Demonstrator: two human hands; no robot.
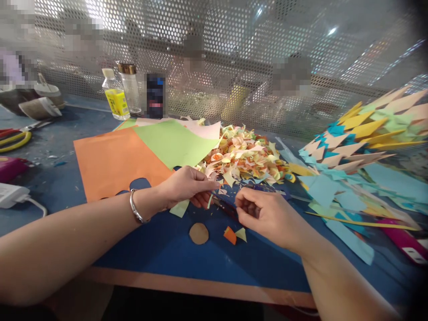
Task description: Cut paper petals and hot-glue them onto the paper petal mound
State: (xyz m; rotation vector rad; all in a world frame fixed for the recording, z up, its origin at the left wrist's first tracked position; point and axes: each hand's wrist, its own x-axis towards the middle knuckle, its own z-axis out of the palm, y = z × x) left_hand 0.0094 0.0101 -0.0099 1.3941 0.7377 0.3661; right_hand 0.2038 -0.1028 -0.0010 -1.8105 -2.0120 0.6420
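Observation:
My left hand (pixel 189 185), with a silver bangle at its wrist, pinches a small pale green paper strip (pixel 210 200) between thumb and fingers. Just to its right, my right hand (pixel 261 209) is closed, fingers curled in. A dark, narrow shape lies between the two hands; whether the right hand grips it, I cannot make out. Below them on the blue table rest a round brown disc (pixel 199 233), an orange paper scrap (pixel 230 235) and a pale green scrap (pixel 241 234). An orange sheet (pixel 113 160) with rounded cut-outs along its near edge lies partly beneath a green sheet (pixel 174 140).
Behind my hands rises a heap of paper scraps (pixel 247 154). Folded paper pieces (pixel 361 133) and blue paper strips crowd the right. A labelled bottle (pixel 116 100), a jar (pixel 131 91) and a phone (pixel 155 96) stand along a perforated metal screen. Yellow-handled scissors (pixel 18 142) lie far left.

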